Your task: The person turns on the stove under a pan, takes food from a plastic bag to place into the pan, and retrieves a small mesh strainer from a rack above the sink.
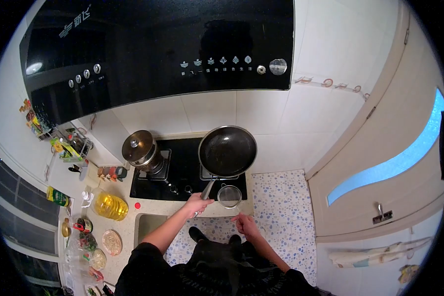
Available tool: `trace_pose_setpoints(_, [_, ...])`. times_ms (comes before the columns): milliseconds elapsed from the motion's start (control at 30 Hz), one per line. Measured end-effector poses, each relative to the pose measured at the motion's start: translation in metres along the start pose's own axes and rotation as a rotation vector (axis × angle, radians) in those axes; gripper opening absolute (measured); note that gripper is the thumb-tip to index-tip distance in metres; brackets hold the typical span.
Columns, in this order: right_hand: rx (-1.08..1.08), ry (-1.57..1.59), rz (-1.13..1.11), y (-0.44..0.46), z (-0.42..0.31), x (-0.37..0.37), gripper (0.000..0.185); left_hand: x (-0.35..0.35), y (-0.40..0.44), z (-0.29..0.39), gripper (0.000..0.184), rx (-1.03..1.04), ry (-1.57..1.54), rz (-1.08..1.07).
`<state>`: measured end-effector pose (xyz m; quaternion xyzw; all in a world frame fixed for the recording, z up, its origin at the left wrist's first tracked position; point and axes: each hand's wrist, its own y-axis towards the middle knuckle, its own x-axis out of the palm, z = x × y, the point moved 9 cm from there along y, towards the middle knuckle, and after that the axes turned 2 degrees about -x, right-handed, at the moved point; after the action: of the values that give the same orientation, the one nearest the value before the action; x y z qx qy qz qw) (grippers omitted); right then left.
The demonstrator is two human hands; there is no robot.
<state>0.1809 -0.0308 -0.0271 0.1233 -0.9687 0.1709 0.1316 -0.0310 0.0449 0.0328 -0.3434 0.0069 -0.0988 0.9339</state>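
Observation:
My left hand (197,204) is closed round the handle of a dark frying pan (227,150), which is over the right burner of the black gas hob (180,165). The pan's inside faces me and shows a few small bright spots. In my right hand (246,225) is the thin handle of a round mesh strainer (229,196). Its mesh head is just below the pan, over the hob's front right edge. My right fingers are closed, and part of the strainer's handle is hard to make out.
A lidded pot (142,150) stands on the left burner. Left of the sink (150,227) are an oil jug (110,204), a plate of pale food (112,242) and several bottles and bags. A range hood (158,49) hangs above; a door (375,163) is at right.

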Motion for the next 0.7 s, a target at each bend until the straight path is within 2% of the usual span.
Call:
trace_pose_setpoints(33, [0.102, 0.082, 0.011, -0.003, 0.003, 0.002, 0.047, 0.001, 0.001, 0.001, 0.026, 0.016, 0.004, 0.011])
trace_pose_setpoints(233, [0.090, 0.113, 0.004, -0.004, 0.000, 0.004, 0.049, -0.006, 0.001, 0.007, 0.024, 0.027, 0.139, 0.156])
trace_pose_setpoints(333, [0.101, 0.120, -0.010, -0.002, 0.002, 0.005, 0.048, -0.008, -0.009, 0.016, 0.025, -0.007, 0.098, 0.180])
trace_pose_setpoints(700, [0.113, 0.150, -0.034, -0.001, 0.000, 0.012, 0.047, -0.015, -0.026, 0.017, 0.026, -0.171, -0.093, 0.046])
